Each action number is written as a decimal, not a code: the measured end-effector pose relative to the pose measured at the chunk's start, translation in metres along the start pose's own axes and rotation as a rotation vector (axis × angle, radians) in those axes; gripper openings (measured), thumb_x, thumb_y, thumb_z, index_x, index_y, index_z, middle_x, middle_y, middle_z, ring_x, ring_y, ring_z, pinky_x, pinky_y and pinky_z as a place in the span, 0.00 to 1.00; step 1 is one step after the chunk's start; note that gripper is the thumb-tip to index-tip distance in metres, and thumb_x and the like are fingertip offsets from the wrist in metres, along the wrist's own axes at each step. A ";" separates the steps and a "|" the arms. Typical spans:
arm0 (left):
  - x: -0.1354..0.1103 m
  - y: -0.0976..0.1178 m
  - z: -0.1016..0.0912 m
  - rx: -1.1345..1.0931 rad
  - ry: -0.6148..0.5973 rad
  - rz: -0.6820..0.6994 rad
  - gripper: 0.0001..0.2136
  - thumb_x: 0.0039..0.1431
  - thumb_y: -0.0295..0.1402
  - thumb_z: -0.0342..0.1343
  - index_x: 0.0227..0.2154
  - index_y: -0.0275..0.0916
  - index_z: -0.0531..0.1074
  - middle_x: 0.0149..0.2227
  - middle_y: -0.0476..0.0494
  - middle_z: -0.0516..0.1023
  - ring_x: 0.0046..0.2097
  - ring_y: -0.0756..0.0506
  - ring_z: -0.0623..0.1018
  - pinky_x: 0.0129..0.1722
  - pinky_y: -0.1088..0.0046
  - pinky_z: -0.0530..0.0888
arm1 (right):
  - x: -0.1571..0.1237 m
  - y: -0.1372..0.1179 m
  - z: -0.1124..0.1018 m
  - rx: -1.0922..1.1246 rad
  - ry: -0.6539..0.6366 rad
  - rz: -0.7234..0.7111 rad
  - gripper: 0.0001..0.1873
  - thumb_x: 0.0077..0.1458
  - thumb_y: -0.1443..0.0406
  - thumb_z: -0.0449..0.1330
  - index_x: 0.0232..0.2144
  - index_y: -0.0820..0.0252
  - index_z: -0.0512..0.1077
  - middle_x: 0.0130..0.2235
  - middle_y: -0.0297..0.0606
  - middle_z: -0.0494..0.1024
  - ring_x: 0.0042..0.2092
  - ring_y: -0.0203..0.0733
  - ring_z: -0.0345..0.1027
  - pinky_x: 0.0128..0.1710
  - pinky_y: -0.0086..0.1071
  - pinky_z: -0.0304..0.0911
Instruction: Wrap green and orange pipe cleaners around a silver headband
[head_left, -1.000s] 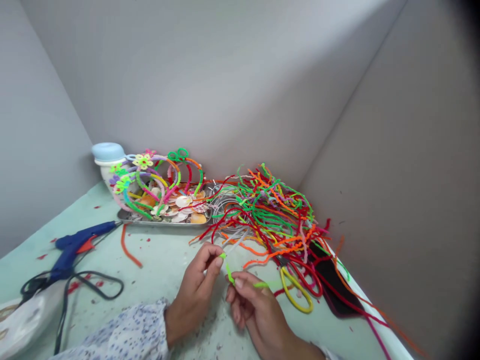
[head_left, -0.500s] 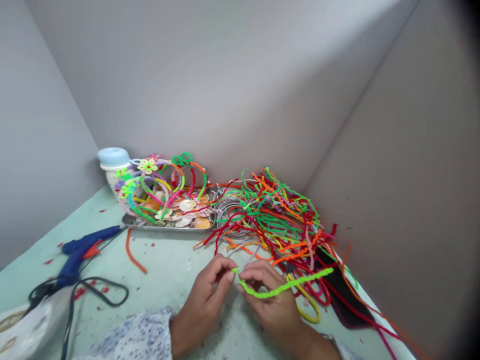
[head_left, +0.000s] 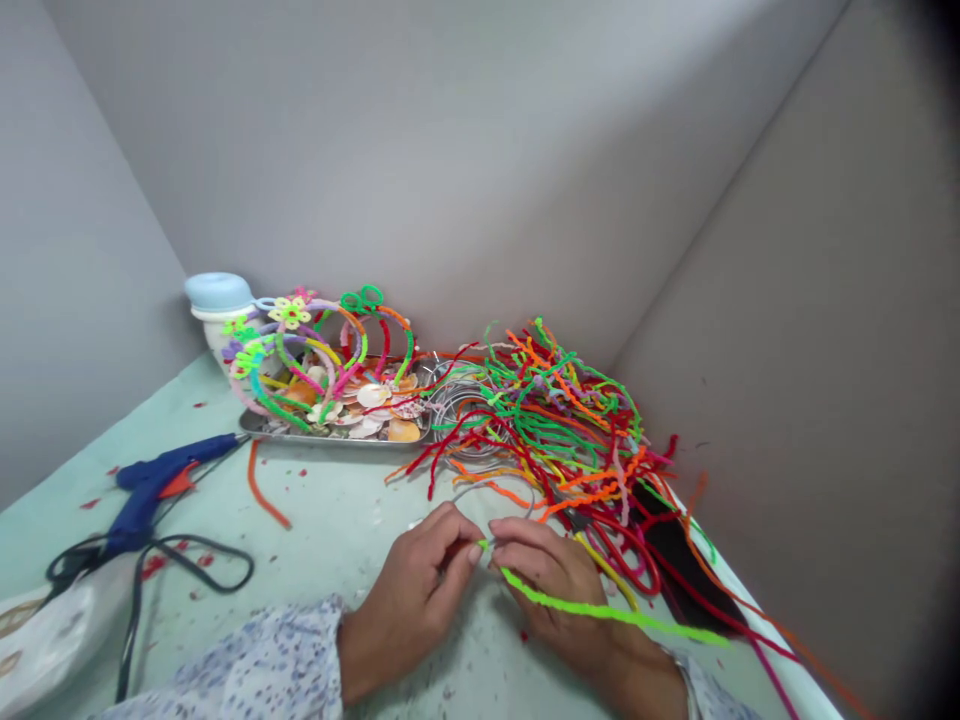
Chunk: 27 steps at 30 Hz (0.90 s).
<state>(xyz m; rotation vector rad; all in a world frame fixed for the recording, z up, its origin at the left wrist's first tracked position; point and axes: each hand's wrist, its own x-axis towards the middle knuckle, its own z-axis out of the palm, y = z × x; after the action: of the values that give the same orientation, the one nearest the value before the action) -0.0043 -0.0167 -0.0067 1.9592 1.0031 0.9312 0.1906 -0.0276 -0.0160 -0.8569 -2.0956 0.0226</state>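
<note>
A lime-green pipe cleaner (head_left: 600, 608) runs from between my hands out to the lower right, across the back of my right hand. My left hand (head_left: 420, 590) is closed, thumb and forefinger pinching its green end. My right hand (head_left: 551, 575) has its fingers curled around the strand close to the left fingertips. Behind the fingertips rises a thin grey hoop (head_left: 525, 486), its lower part hidden by my hands. Just beyond my right hand lie scissors with yellow handles (head_left: 611, 570), partly covered by pipe cleaners.
Tangled pipe cleaners (head_left: 555, 420) and coiled metal hoops (head_left: 469, 415) fill the back right. A metal tray (head_left: 337, 440) holds shells and colourful headbands (head_left: 330, 345), beside a blue-lidded white jar (head_left: 221, 300). Left are a blue glue gun (head_left: 142, 500), its cord and an orange pipe cleaner (head_left: 262, 490).
The pipe cleaner's free end has swung downward and to the right. My right hand has shifted slightly right, and more of the grey hoop shows. My left hand still pinches the green end.
</note>
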 end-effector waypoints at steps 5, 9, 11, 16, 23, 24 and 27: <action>0.000 -0.001 0.000 0.043 -0.017 0.028 0.08 0.65 0.30 0.46 0.33 0.38 0.70 0.32 0.46 0.70 0.35 0.47 0.71 0.35 0.71 0.65 | -0.006 0.005 0.009 0.072 -0.001 0.089 0.11 0.59 0.69 0.56 0.44 0.53 0.70 0.42 0.42 0.77 0.42 0.43 0.75 0.41 0.35 0.72; 0.001 -0.001 0.000 0.068 -0.014 0.048 0.08 0.64 0.29 0.46 0.34 0.38 0.70 0.32 0.46 0.70 0.35 0.47 0.71 0.34 0.71 0.65 | -0.007 0.007 0.014 0.126 0.002 0.157 0.11 0.59 0.69 0.57 0.45 0.53 0.70 0.41 0.41 0.77 0.43 0.43 0.74 0.43 0.36 0.71; 0.001 -0.002 0.000 0.084 -0.020 0.058 0.07 0.64 0.29 0.46 0.34 0.38 0.69 0.33 0.46 0.70 0.35 0.47 0.71 0.34 0.71 0.65 | -0.006 0.007 0.015 0.149 0.024 0.169 0.11 0.58 0.69 0.58 0.44 0.53 0.70 0.39 0.40 0.77 0.42 0.43 0.74 0.42 0.36 0.71; 0.000 -0.004 0.001 0.123 -0.046 0.075 0.07 0.64 0.28 0.45 0.34 0.39 0.69 0.34 0.45 0.70 0.36 0.46 0.71 0.35 0.71 0.65 | -0.006 0.005 0.017 0.104 0.062 0.165 0.08 0.59 0.69 0.57 0.39 0.54 0.72 0.36 0.39 0.78 0.39 0.43 0.74 0.39 0.35 0.71; 0.001 -0.006 0.002 0.136 -0.063 0.079 0.06 0.64 0.28 0.46 0.34 0.39 0.68 0.34 0.46 0.70 0.35 0.47 0.70 0.34 0.71 0.64 | -0.004 -0.001 0.016 0.080 0.036 0.238 0.04 0.60 0.68 0.56 0.33 0.55 0.70 0.30 0.37 0.75 0.33 0.41 0.70 0.32 0.32 0.68; 0.000 -0.006 0.002 0.139 -0.064 0.083 0.05 0.63 0.29 0.47 0.34 0.39 0.67 0.33 0.46 0.69 0.35 0.47 0.70 0.34 0.71 0.64 | -0.002 -0.003 0.016 0.099 0.030 0.253 0.04 0.60 0.68 0.56 0.32 0.56 0.70 0.30 0.36 0.74 0.32 0.40 0.69 0.31 0.31 0.67; -0.001 -0.006 0.004 0.150 -0.063 0.082 0.03 0.62 0.29 0.49 0.33 0.39 0.67 0.32 0.47 0.68 0.34 0.47 0.69 0.32 0.72 0.63 | 0.002 -0.007 0.015 0.152 0.016 0.292 0.05 0.60 0.68 0.55 0.31 0.57 0.69 0.29 0.36 0.71 0.32 0.39 0.68 0.31 0.30 0.65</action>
<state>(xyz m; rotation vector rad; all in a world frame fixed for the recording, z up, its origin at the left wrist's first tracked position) -0.0036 -0.0155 -0.0140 2.1549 0.9875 0.8542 0.1754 -0.0278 -0.0216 -1.0578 -1.9099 0.3250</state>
